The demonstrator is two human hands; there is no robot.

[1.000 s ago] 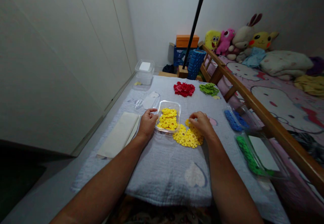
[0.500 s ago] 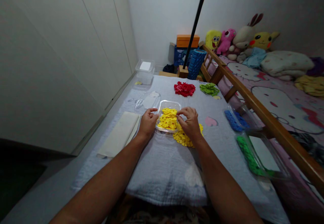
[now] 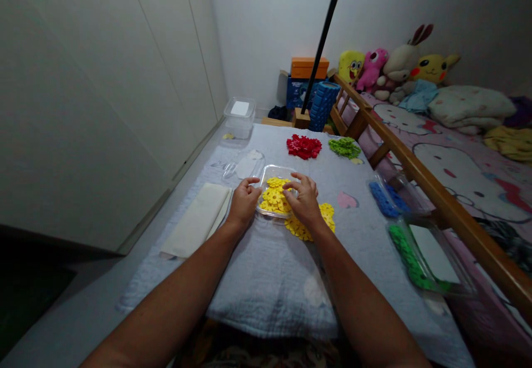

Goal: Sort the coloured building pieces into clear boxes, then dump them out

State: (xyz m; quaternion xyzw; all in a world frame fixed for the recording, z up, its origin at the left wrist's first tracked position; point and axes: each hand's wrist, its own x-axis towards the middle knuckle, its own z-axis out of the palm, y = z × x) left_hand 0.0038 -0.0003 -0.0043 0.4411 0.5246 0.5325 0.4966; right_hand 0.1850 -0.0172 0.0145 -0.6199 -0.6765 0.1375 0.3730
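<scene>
Right hand [image 3: 302, 197]: shifted from loose yellow flower-shaped plastic discs [image 3: 296, 229] to over clear rectangular plastic tub [image 3: 270, 214]
Left hand [image 3: 242, 202]: at tub's rim — both grips, we cannot tell
Transfer: unfinished, we judge

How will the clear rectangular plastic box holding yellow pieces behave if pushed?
The clear rectangular plastic box probably slides rather than tips: it looks low and wide. Thin, see-through walls suggest it's light and may flex. The yellow flower-shaped pieces inside might shift, as they lie loosely heaped.
</scene>
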